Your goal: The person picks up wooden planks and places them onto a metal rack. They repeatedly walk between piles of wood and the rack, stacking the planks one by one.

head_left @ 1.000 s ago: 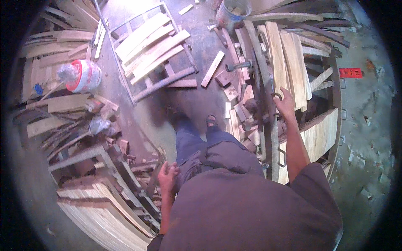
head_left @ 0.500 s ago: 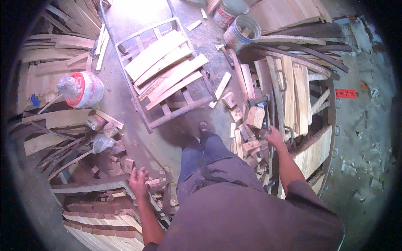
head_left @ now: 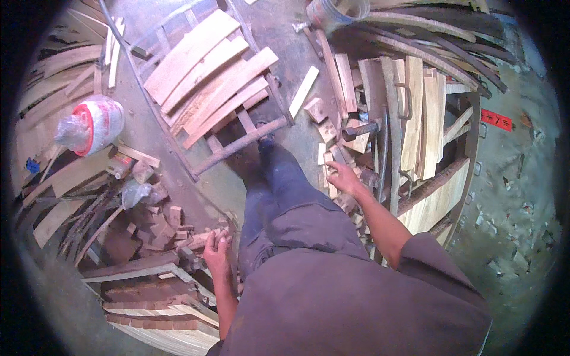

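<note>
My right hand (head_left: 346, 179) is over the pile of small wood blocks beside the clamping frame (head_left: 385, 118). Its thumb and forefinger are apart, close to a narrow pale block (head_left: 328, 158); I cannot tell whether they touch it. Nothing shows between the fingers. A thick threaded bolt (head_left: 362, 129) sticks out of the frame just beyond this hand, and upright pale boards (head_left: 431, 121) stand inside the frame. To the left, my left hand (head_left: 218, 249) hangs with loosely bent, parted fingers and holds nothing visible. Wood offcuts (head_left: 199, 240) lie beneath and beside it.
Ahead, a metal trolley (head_left: 249, 141) carries several curved boards (head_left: 219, 77). A white-and-red bucket (head_left: 101, 124) stands left, another bucket (head_left: 333, 15) far ahead. Stacked boards (head_left: 160, 323) lie at the lower left. A red paper strip (head_left: 496, 119) is at the right.
My right hand has moved left, away from a dark part on the frame's side, to the wood blocks. My left hand has shifted right and down slightly. The whole view has shifted and turned.
</note>
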The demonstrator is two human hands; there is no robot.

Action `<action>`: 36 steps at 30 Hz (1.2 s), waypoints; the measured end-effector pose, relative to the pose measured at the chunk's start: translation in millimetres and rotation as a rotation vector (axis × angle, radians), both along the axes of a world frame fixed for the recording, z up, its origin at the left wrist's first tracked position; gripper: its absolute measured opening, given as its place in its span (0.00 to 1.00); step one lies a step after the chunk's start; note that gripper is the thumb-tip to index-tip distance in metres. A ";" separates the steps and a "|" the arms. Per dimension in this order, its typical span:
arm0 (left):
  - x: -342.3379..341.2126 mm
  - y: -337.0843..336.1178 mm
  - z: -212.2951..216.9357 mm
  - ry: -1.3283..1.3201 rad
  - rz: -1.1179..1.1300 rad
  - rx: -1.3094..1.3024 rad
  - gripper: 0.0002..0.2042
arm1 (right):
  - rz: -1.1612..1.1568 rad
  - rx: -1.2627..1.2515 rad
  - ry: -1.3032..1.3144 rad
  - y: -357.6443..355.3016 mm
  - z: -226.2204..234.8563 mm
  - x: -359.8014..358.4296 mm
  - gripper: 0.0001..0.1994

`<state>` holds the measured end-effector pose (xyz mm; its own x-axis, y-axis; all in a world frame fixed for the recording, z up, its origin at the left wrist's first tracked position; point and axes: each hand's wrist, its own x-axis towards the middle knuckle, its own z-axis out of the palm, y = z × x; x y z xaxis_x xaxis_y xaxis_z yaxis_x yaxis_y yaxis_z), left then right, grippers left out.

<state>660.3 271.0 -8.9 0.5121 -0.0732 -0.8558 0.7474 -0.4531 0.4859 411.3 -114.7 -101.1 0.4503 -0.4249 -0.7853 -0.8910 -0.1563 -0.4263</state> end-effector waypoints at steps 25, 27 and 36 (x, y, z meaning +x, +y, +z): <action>-25.9 -50.7 6.8 -0.073 0.253 0.014 0.27 | -0.210 0.239 0.046 -51.3 -11.8 55.8 0.27; -35.1 -38.8 6.7 -0.109 0.270 0.016 0.28 | -0.136 0.222 -0.032 -59.9 -52.7 38.8 0.27; -27.2 11.8 41.3 -0.300 0.320 0.141 0.25 | 0.128 0.054 0.069 -71.7 -44.5 58.5 0.28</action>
<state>633.1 282.8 32.4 0.7163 0.2354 -0.6569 0.6965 -0.2995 0.6521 469.8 -186.3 -145.6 0.4423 -0.3236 -0.8365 -0.8927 -0.2489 -0.3757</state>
